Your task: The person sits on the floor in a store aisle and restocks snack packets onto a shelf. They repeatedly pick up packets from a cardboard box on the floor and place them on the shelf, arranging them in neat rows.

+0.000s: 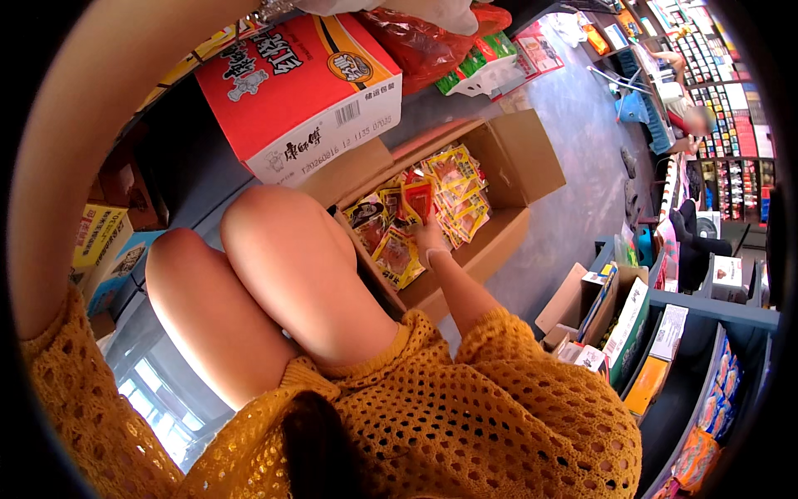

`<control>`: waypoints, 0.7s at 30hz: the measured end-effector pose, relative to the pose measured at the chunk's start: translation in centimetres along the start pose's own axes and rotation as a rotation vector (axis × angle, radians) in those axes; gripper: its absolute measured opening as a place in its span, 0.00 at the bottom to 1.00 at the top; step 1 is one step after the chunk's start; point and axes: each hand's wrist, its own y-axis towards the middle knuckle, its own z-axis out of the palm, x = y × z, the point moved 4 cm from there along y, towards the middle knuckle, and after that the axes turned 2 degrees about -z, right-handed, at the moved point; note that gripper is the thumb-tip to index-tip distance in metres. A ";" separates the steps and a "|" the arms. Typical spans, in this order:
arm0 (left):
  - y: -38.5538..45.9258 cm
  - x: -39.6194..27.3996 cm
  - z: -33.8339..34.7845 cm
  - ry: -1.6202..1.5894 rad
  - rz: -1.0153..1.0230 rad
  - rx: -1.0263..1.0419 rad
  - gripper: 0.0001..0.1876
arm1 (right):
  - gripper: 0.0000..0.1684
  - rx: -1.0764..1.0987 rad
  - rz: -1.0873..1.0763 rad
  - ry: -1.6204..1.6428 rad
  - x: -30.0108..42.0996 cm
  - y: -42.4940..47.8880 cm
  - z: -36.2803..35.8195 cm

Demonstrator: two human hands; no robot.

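Note:
My right hand (428, 237) reaches into an open cardboard box (499, 234) on the floor before my knees. Its fingers grip a red snack packet (418, 198). Around it in the box lie many flat yellow-edged snack packets (454, 169), some with clear windows, loosely piled on each other. My left arm (59, 162) is raised along the left side and passes beyond the top edge, so the left hand is out of view. Beyond the snack box stands a red and white printed carton (299, 93).
A red plastic bag (411, 47) and a green-white package (483, 62) lie beyond the box. At right are dark shelves (711, 309) with cartons (623, 330) and bagged snacks (717, 399). Another person (686, 118) is near the stocked wall shelves. Printed boxes (109, 249) stand left.

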 end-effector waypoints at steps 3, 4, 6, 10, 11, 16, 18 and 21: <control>-0.5 -0.1 0.1 -0.012 0.007 -0.017 0.22 | 0.26 -0.061 0.003 0.271 1.9 -2.1 -1.1; -0.2 -0.1 -0.1 -0.016 -0.016 0.038 0.22 | 0.24 -0.086 0.074 0.300 1.8 -2.5 -1.7; 0.3 0.2 0.0 -0.008 -0.038 0.073 0.22 | 0.18 -0.111 0.106 0.468 2.2 -3.3 -2.6; -0.2 -0.1 0.2 -0.006 -0.007 -0.041 0.21 | 0.19 -0.188 -0.010 0.607 3.4 -3.3 -4.2; -0.3 -0.5 0.0 -0.020 -0.002 -0.016 0.21 | 0.19 -0.208 -0.042 0.662 3.7 -3.1 -4.6; 1.2 -0.2 0.5 -0.004 -0.012 0.186 0.22 | 0.21 0.068 -0.334 1.033 14.2 -4.5 -5.9; 1.6 0.3 2.1 0.074 -0.002 0.106 0.22 | 0.26 0.256 -0.530 1.180 21.2 -5.6 -6.0; 1.3 0.9 2.2 0.028 -0.024 0.097 0.20 | 0.30 0.397 -0.722 1.215 30.5 -8.0 -6.6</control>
